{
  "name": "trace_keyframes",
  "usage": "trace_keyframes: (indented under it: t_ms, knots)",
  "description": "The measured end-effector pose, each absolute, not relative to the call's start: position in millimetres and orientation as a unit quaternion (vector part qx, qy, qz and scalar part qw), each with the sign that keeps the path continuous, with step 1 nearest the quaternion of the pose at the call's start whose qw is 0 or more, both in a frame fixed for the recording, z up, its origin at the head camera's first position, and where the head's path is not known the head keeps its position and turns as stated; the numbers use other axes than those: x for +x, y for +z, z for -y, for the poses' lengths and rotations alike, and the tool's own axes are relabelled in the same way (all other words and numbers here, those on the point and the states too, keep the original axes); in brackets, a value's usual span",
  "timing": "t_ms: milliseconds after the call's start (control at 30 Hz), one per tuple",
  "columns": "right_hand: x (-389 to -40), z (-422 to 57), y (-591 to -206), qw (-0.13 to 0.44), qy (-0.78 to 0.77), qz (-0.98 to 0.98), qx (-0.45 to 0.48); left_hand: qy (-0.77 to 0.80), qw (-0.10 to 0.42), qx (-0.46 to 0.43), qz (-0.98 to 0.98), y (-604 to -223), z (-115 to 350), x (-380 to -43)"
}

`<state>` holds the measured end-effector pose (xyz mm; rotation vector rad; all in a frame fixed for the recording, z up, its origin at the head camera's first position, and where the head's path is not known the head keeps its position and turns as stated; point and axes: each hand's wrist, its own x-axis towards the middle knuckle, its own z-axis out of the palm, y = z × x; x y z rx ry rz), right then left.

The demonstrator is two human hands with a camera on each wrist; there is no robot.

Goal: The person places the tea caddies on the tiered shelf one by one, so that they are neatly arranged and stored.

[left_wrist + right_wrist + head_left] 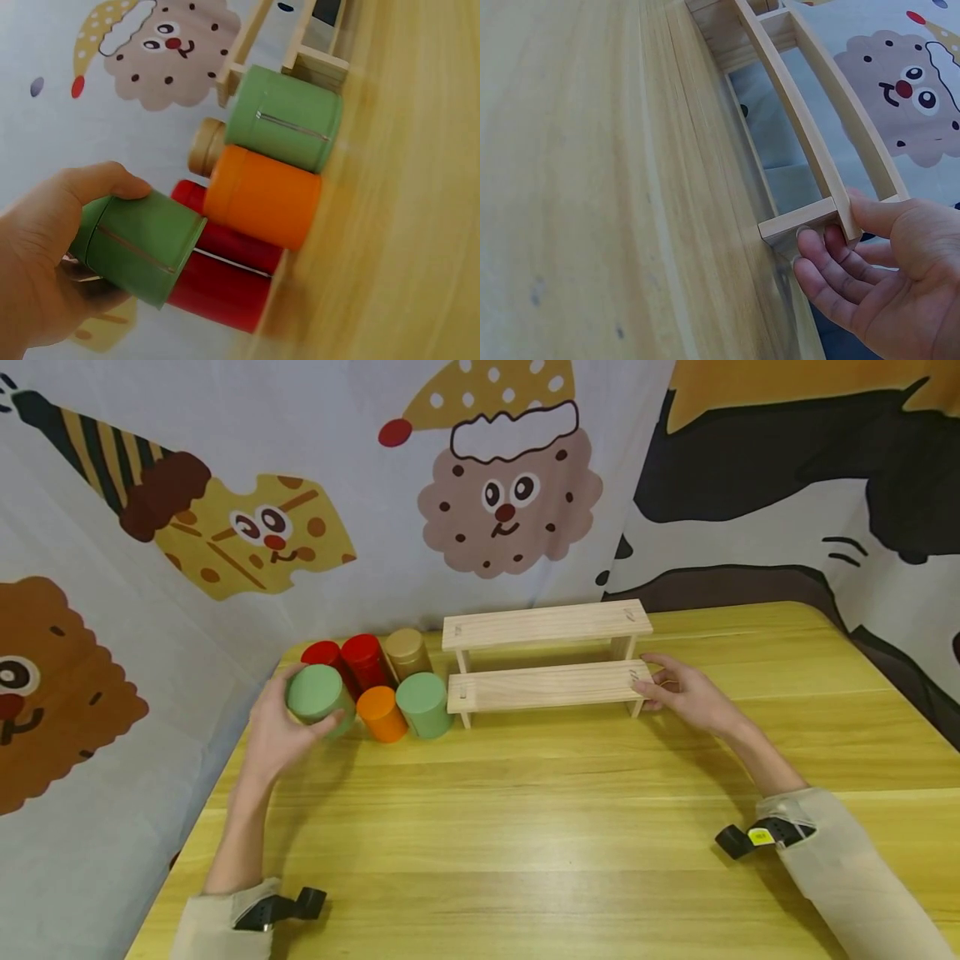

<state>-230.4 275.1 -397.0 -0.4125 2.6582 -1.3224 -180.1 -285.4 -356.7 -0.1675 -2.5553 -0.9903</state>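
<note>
My left hand point(281, 722) grips a green canister point(321, 693) around its sides, thumb and fingers on opposite walls. In the left wrist view the canister point(146, 240) is tilted and raised off the table beside two red canisters point(225, 289). My right hand point(690, 693) pinches the right end of the lower board of a two-step wooden rack point(547, 687). The right wrist view shows the thumb on top of that board and curled fingers at its end leg point(802, 223). A second green canister point(424, 704) stands by the rack's left end, beside an orange one point(382, 714).
Behind the orange and green canisters stand a gold canister point(407, 653) and the red ones point(367, 660). The wooden table point(525, 827) backs onto a white curtain point(375, 435) printed with cartoon figures. Both boards of the rack carry nothing.
</note>
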Motion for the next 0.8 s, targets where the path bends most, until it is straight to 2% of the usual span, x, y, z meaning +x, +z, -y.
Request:
trace_keyframes:
  t_ms: [300,800]
  knots:
    - [-229.8,-274.7,-396.4,0.075,-0.435,-0.887,-0.134,-0.334,0.235,-0.072,0.91,-339.8,273.4,-173.8]
    - [-231.5,-275.4,-396.9,0.08,-0.437,-0.886,-0.13,-0.35,0.232,-0.125,0.899,-324.4,240.3,-171.0]
